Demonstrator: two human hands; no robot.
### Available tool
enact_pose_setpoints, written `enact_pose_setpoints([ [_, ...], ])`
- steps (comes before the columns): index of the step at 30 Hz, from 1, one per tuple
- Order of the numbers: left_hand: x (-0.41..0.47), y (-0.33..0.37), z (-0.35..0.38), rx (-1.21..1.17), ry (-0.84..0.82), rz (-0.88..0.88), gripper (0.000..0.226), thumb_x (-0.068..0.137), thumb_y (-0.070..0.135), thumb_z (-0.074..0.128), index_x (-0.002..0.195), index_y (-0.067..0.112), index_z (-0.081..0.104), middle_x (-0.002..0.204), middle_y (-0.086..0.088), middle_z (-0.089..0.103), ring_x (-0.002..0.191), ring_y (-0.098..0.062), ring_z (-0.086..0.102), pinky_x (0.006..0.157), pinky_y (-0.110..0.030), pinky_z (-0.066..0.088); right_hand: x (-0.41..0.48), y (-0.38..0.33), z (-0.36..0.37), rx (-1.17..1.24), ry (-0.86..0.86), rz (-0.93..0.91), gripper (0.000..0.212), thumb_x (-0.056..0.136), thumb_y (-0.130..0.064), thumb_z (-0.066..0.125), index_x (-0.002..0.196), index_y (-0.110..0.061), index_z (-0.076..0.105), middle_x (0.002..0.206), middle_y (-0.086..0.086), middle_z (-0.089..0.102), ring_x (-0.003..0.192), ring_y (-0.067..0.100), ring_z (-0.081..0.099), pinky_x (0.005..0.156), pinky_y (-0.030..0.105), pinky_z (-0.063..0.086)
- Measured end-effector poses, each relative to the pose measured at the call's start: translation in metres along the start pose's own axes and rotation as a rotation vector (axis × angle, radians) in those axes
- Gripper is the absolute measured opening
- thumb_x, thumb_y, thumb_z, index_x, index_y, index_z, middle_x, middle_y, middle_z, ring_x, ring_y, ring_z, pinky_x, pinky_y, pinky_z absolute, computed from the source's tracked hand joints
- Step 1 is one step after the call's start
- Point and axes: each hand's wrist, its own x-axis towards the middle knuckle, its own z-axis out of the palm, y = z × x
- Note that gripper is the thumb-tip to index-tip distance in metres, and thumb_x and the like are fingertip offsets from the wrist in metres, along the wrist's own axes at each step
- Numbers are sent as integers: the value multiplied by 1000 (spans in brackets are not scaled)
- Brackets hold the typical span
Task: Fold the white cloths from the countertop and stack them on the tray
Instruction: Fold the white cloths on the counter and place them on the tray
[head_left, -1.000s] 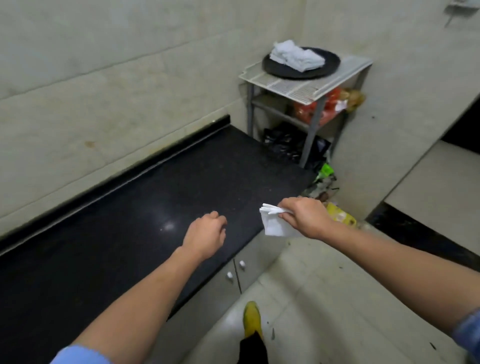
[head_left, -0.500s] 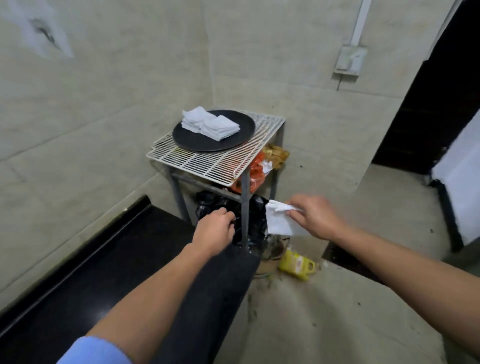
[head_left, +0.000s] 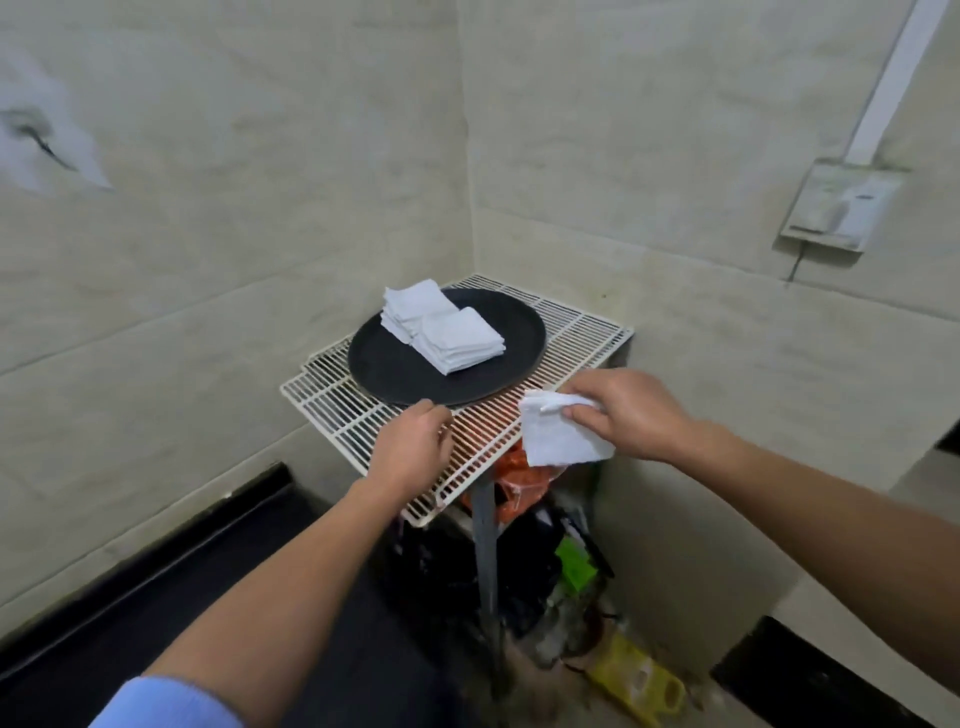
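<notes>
A folded white cloth (head_left: 556, 439) is pinched in the right hand (head_left: 631, 415) above the near right edge of the wire rack (head_left: 582, 332), beside the black tray (head_left: 395, 374). The left hand (head_left: 413, 449) is held loosely curled and empty at the tray's near rim. Stacked cloths (head_left: 441, 332) are seen on its far left.

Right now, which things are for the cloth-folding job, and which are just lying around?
For the job:
- folded cloth, held in the right hand
- stacked cloths
- black tray
- left hand, holding nothing

Just lying about:
- orange bag under the wire rack
- yellow container on the floor
- wall box
</notes>
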Motion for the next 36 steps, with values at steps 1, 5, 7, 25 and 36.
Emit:
enact_pose_setpoints([
  [1, 11, 3, 2, -4, 8, -38, 17, 89, 25, 54, 99, 16, 64, 94, -2, 59, 86, -24, 60, 70, -37, 50, 16, 13, -3, 12, -14, -25, 19, 94, -40, 54, 102, -27, 64, 98, -4, 67, 88, 20, 60, 64, 30, 35],
  [5, 42, 11, 10, -5, 20, -175, 18, 91, 28, 54, 104, 19, 64, 98, 2, 59, 85, -19, 59, 70, -35, 51, 78, 48, -11, 81, -82, -115, 18, 92, -41, 56, 106, -33, 65, 99, -10, 67, 88, 15, 59, 72, 35, 47],
  [7, 51, 11, 13, 13, 20, -222, 19, 91, 26, 54, 105, 19, 64, 98, 2, 59, 85, -18, 59, 73, -36, 51, 108, 57, -12, 107, -116, -160, 18, 91, -41, 57, 105, -34, 65, 100, -11, 67, 89, 14, 60, 74, 37, 48],
  [25, 122, -71, 39, 46, -31, -365, 24, 92, 25, 49, 111, 17, 61, 106, -2, 58, 97, -22, 56, 82, -37, 46, 321, 49, 69, 165, -402, -276, 22, 89, -32, 64, 105, -18, 69, 106, 0, 65, 97, 19, 59, 81, 34, 44],
  [36, 119, -77, 66, 61, 61, -397, 22, 88, 23, 54, 105, 18, 66, 103, 1, 57, 94, -19, 50, 80, -35, 45, 315, 62, 123, -51, -96, -264, 38, 94, -43, 54, 126, -22, 57, 126, 0, 53, 116, 23, 47, 92, 39, 38],
])
